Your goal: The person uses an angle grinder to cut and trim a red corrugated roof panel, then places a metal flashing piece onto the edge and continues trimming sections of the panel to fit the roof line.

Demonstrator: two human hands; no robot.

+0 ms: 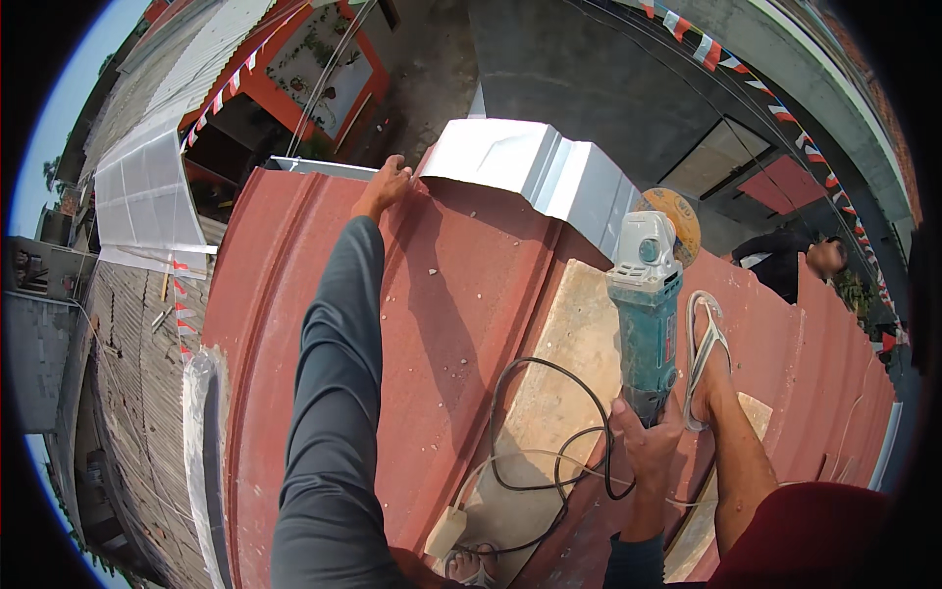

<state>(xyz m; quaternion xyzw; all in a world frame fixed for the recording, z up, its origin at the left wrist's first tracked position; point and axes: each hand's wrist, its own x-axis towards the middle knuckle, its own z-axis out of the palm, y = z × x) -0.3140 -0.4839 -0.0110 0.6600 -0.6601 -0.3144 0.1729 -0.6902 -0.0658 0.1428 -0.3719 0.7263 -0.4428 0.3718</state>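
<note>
Red roof (pixel 461 294) underfoot, street far below. Your right hand (pixel 648 442) is clamped round the rear handle of the grinder (pixel 645 314). Grinder's long axis runs straight away from you, disc (pixel 677 216) at the far end, just short of the silver sheet (pixel 530 162). That sheet lies beyond the grinder and to its left, at the roof's far edge. Your left hand (pixel 388 187) is the nearer one to it: fingers pressed flat on the roof edge, touching the sheet's left corner, gripping nothing that you can see. Black cord (pixel 549 422) loops on the pale board (pixel 559 373) left of the grinder. Your sandalled foot (pixel 706 353) sits just right of the grinder. Another person (pixel 795 260) is below, right of the disc.
</note>
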